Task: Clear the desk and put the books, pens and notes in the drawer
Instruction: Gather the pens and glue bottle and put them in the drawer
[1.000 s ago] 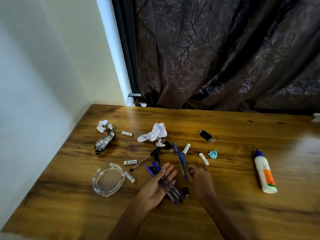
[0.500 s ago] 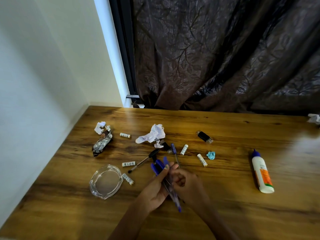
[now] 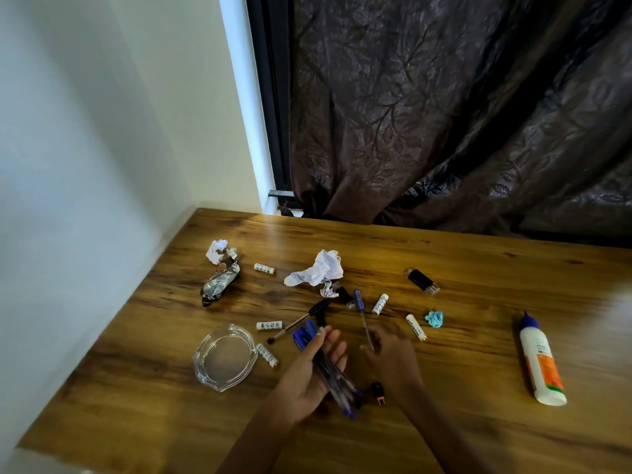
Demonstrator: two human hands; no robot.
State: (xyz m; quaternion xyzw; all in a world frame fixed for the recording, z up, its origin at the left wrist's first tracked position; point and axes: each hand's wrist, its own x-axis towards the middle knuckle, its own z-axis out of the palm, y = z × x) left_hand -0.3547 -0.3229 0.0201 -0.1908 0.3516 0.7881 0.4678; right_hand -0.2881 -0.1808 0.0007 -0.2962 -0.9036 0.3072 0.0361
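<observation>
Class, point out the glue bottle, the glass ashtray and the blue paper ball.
glue bottle [image 3: 542, 364], head view, label.
glass ashtray [image 3: 201, 369], head view, left rim.
blue paper ball [image 3: 434, 318], head view, centre.

In my left hand [image 3: 313, 369] lies a bundle of clear pens [image 3: 330, 369] with blue caps pointing away from me. One blue-capped pen [image 3: 362, 313] lies on the desk [image 3: 478, 422], its tip at my blurred right hand [image 3: 393, 357], perhaps touching. A black pen [image 3: 301, 319] lies slantwise just beyond the bundle.

Home room, likely bedroom or study: wooden desk [image 3: 444, 388] in a wall corner, dark patterned curtain [image 3: 444, 114] over window, scattered pens [image 3: 337, 374], batteries [image 3: 380, 304], glue bottle [image 3: 542, 360].
</observation>
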